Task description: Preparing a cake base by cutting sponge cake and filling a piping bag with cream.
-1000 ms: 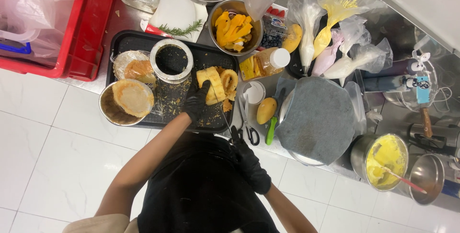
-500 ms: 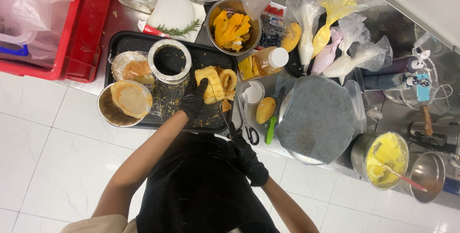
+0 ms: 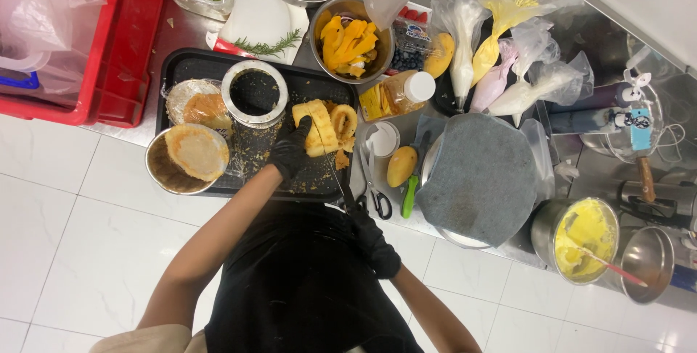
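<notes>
1. The left hand (image 3: 290, 151), in a black glove, presses down on the near end of a yellow block of cake (image 3: 316, 126), fingers bent over its edge, so this grip is closed against the cake and steadying it.
2. The right hand (image 3: 372, 242), also gloved in black, has its grip clenched around the handle of a knife (image 3: 338, 179), whose thin blade runs up toward the cake and meets it at its near side.
3. The cake lies on a black tray (image 3: 190, 68) on the steel table (image 3: 131, 132), with crumbs scattered under and beside it.
4. Just right of the cake, on the same tray, sits a curled ring-shaped piece of pastry (image 3: 344, 120).
5. Just left of the hand stands a round metal ring mould (image 3: 254, 93) with a dark inside.
6. Further left, a shallow round tin (image 3: 190, 157) holding a pale disc hangs over the tray's near edge.
7. Right of the tray lie black-handled scissors (image 3: 375, 195), a small mango (image 3: 401, 166) and a green-handled tool (image 3: 409, 195).
8. Beyond the tray a steel bowl (image 3: 351, 38) holds orange-yellow fruit slices.
9. Several filled piping bags (image 3: 501, 70) lie to its right.
</notes>
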